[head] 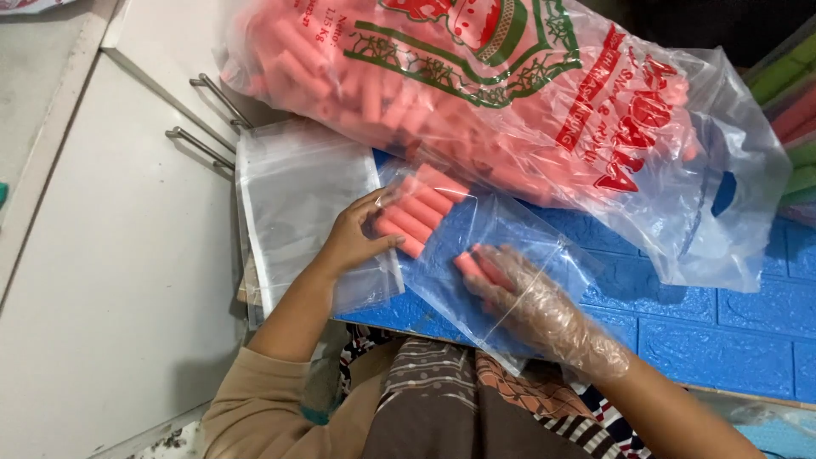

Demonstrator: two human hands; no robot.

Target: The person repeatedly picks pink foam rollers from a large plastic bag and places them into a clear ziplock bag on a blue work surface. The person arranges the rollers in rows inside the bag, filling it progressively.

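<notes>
A single head-worn camera looks steeply down from above the person's lap, close to the work. The view is tilted, so the white cabinet front (110, 255) runs up toward eleven o'clock at the left. The blue brick-pattern surface (722, 314) fills the middle and three o'clock side. The arms enter from six o'clock, and the big printed bag (510, 93) lies at twelve to two o'clock, cut off by the top edge.
</notes>
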